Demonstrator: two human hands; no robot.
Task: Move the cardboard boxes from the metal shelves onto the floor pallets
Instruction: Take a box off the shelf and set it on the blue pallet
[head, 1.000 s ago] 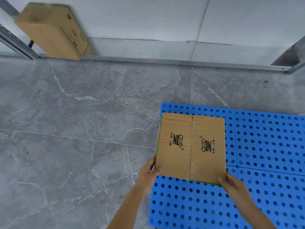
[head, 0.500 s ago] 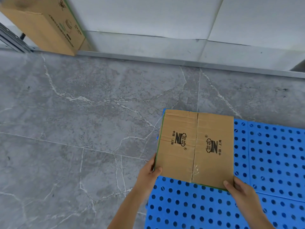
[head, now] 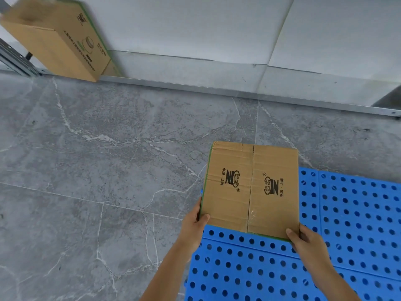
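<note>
View from a head camera looking down at a grey marble floor. A blue plastic pallet dotted with round holes fills the lower right of the frame.

A closed brown cardboard box with two printed logos on its top is held over the pallet's far left corner, right of centre in the frame. The left hand grips the box's near left corner, thumb lying on top and fingers curled down the side. The right hand grips the near right corner the same way, thumb on top and the other fingers hidden behind the edge.

Compared with a second ago, the grip is unchanged, but the box now covers the pallet's far edge. A strip of blue showed beyond it then; now only floor does. It seems to have been moved out toward that corner. Whether its base already rests on the pallet cannot be told. This box looks nearly placed, with only the letting go left.

A second cardboard box sits in the upper left of the frame beside a metal shelf rail, against a pale wall, likely waiting to be moved.
</note>
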